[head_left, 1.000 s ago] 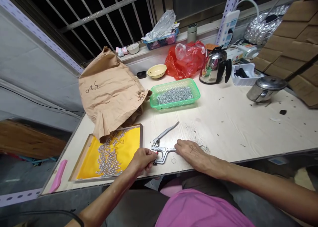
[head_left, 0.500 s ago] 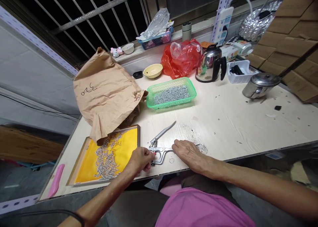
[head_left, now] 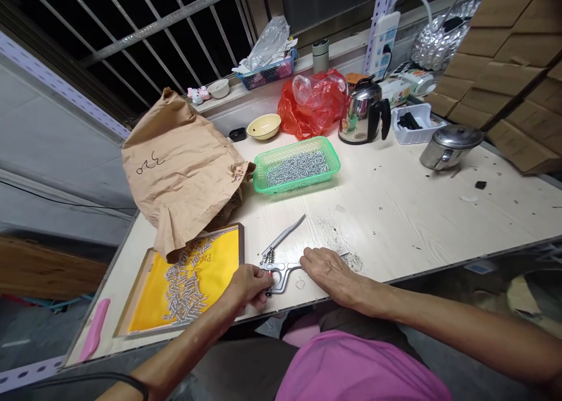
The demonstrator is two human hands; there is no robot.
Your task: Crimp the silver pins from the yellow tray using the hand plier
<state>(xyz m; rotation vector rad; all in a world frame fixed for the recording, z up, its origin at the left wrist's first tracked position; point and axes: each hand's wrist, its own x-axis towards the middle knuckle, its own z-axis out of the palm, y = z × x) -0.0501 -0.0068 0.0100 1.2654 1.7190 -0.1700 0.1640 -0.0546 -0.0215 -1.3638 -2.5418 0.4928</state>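
A silver lever hand tool [head_left: 281, 270] with a spring and a raised lever arm lies near the table's front edge. My right hand [head_left: 327, 272] is closed over its right end, hiding that part. At the tool's left end, my left hand [head_left: 251, 284] has its fingers pinched together; whatever they hold is too small and hidden to name. Left of that hand, a shallow tray [head_left: 241, 243] lined with yellow holds many small metal pins [head_left: 187, 295]. Farther back stands a green basket [head_left: 296, 185] full of similar small metal parts.
A large brown paper bag [head_left: 180, 172] leans over the tray's back edge. A pink-handled object [head_left: 94, 331] lies at the left edge. Along the back are a yellow bowl [head_left: 264, 127], a red plastic bag [head_left: 311, 105], a kettle [head_left: 360, 114] and a lidded metal pot [head_left: 450, 146].
The whole view has shifted slightly, so the scene sits a little farther left. Both hands stay at the tool, with my left fingers still pinched at its left end.
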